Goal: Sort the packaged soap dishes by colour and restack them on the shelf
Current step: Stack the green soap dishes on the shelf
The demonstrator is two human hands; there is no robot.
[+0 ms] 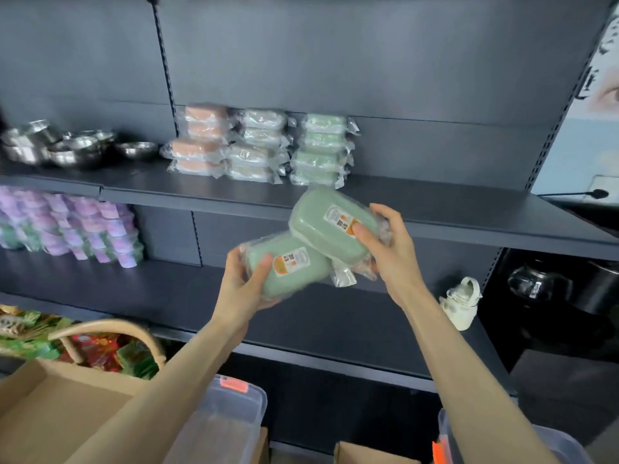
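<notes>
Left grip [246, 283] closed round lower dish [291, 266], right grip [392, 249] round upper dish [331, 222].
Held in mid-air, upper overlapping lower, below the green stack [321, 152] on the shelf [435, 199]. Likely light, stiff shells under slippery film; safest clasped across the short sides, not by loose wrap ends.

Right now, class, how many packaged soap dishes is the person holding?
2: the lower green soap dish in the left hand, the upper green soap dish in the right hand, overlapping it. Others could be hidden behind.
</notes>
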